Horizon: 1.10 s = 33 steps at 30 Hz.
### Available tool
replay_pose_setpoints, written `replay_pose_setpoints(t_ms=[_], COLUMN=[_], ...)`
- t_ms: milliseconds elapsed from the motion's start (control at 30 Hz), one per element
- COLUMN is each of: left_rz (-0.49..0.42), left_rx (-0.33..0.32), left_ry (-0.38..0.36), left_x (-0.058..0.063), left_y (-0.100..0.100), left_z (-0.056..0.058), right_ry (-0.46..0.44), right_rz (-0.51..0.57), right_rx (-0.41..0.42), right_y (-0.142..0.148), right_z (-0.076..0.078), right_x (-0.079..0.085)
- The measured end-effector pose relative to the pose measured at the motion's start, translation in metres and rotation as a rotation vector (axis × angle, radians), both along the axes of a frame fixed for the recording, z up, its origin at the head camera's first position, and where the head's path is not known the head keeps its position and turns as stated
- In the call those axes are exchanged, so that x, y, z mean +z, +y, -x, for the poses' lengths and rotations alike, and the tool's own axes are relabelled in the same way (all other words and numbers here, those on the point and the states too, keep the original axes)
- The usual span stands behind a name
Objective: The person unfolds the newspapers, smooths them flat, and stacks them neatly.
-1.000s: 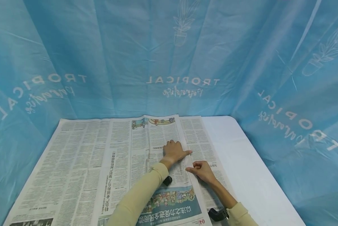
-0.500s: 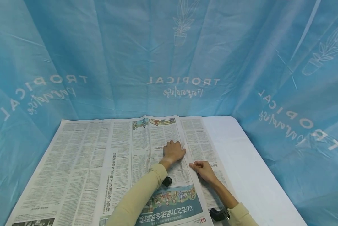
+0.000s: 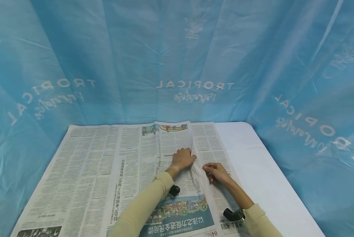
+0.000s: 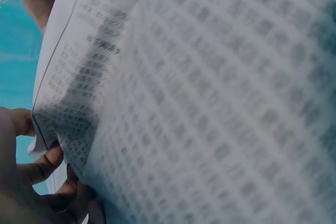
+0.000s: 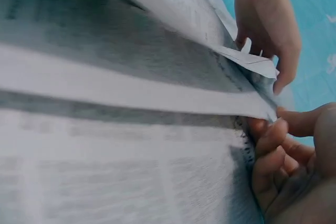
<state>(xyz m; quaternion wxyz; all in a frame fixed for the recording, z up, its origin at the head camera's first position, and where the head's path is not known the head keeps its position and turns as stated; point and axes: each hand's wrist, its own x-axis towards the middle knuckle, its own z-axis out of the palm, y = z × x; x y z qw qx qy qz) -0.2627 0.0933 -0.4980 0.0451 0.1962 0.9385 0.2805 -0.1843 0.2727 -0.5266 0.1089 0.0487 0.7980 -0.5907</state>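
Observation:
A newspaper [image 3: 147, 177] lies spread out, its upper sheet creased near the right margin. My left hand [image 3: 183, 159] pinches that margin; in the left wrist view, the thumb and fingers of the left hand [image 4: 37, 166] bunch the paper's edge into a fold. Slightly nearer and to the right, my right hand [image 3: 216, 172] holds a sheet edge. The right wrist view shows the right hand [image 5: 296, 161] gripping a pale paper strip [image 5: 131, 90] between thumb and forefinger, and the left hand [image 5: 270, 24] on a raised sheet beyond it.
More newspaper pages [image 3: 76, 171] cover the left part of the white table [image 3: 260, 177]. A further printed sheet [image 3: 208, 138] lies beneath, to the right. A blue curtain [image 3: 135, 65] with white lettering hangs behind and at both sides. Each wrist wears a black device [image 3: 174, 190].
My left thumb has drawn in toward the fingers, gathering the paper margin. My right hand has shifted slightly up and right, with the sheet edge lifting near it.

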Motion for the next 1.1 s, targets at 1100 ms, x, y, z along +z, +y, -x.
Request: replay_pose_setpoints(t_ms=[1100], left_rz=[-0.287], left_rx=[-0.185], left_ry=[-0.505], left_x=[0.065], left_y=[-0.104], left_z=[-0.002], right_ry=[0.063], right_rz=[-0.098], right_rx=[0.032], right_y=[0.004], right_z=[0.02], right_x=[-0.006])
